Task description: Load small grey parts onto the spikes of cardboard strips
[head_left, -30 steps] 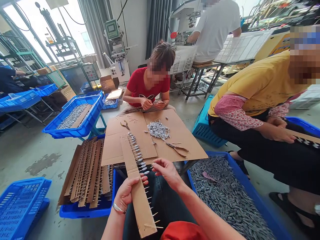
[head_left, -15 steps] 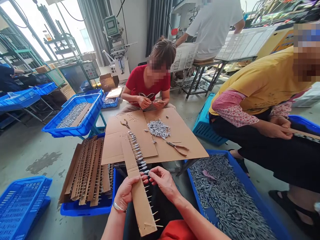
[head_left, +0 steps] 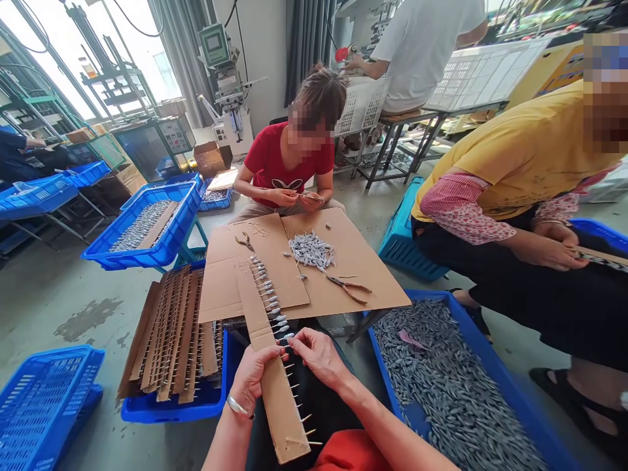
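Note:
A long cardboard strip [head_left: 284, 409] with wooden sticks [head_left: 307, 417] along its right edge slants up from my lap onto the cardboard-covered table [head_left: 377, 288]. My left hand [head_left: 251, 376], a silver bangle at its wrist, is closed around the strip's middle. Small grey spindle-shaped pieces [head_left: 269, 288] sit on the upper sticks, while the lower sticks are bare. With thumb and forefinger, my right hand [head_left: 321, 360] pinches a grey piece [head_left: 286, 337] at the lower end of that row. The fingertips partly cover it.
Loose grey pieces [head_left: 311, 252], pliers [head_left: 350, 290] and smaller pliers [head_left: 244, 242] lie on the table. Right of it stands a blue bin of grey pieces [head_left: 441, 373]; on the left, a crate holds stick-lined strips [head_left: 169, 333]. Co-workers sit opposite [head_left: 289, 157] and at right [head_left: 495, 150].
My right hand has shifted very slightly along the row, its fingertips still at the lowest grey piece. The co-worker opposite has brought their hands closer together. The strip stays in my left hand.

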Demonstrator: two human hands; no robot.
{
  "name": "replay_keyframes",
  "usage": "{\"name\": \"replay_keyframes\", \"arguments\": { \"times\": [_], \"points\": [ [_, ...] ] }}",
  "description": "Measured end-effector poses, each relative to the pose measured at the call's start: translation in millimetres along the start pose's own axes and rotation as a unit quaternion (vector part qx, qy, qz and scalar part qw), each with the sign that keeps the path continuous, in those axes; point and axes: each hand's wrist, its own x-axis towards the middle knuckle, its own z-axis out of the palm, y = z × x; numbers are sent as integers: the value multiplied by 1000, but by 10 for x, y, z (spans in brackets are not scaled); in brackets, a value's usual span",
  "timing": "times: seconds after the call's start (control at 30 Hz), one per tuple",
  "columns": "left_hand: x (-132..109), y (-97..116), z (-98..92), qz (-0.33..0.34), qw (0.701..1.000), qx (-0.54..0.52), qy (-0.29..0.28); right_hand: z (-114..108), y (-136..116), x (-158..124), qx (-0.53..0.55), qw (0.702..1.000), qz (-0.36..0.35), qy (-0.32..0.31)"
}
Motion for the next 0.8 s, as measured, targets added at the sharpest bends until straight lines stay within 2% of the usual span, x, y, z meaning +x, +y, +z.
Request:
{"name": "replay_keyframes", "arguments": {
  "times": [0.4,0.5,0.57,0.6,0.63,0.67,0.7,0.73,0.8],
  "points": [
    [26,-7,8,-16,1000,4,3,65,-10,36,3,999,6,-37],
    [39,-2,-22,-22,1000,0,-2,-10,-14,104,2,997,5,-83],
    [48,0,-50,-26,1000,-4,0,-162,-75,259,-35,994,-9,-107],
    [50,0,-64,-28,1000,-7,5,-263,-129,376,-75,992,-26,-95],
    [51,1,-77,-31,999,-11,12,-371,-195,515,-133,988,-51,-56],
    [50,1,-89,-35,999,-15,17,-477,-268,670,-204,976,-74,11],
    [46,2,-99,-40,999,-20,19,-573,-340,832,-289,951,-96,56],
    [38,3,-108,-45,999,-25,16,-651,-403,992,-357,926,-105,69],
    [17,2,-122,-50,998,-37,0,-744,-481,1271,-387,913,-111,59]
  ]
}}
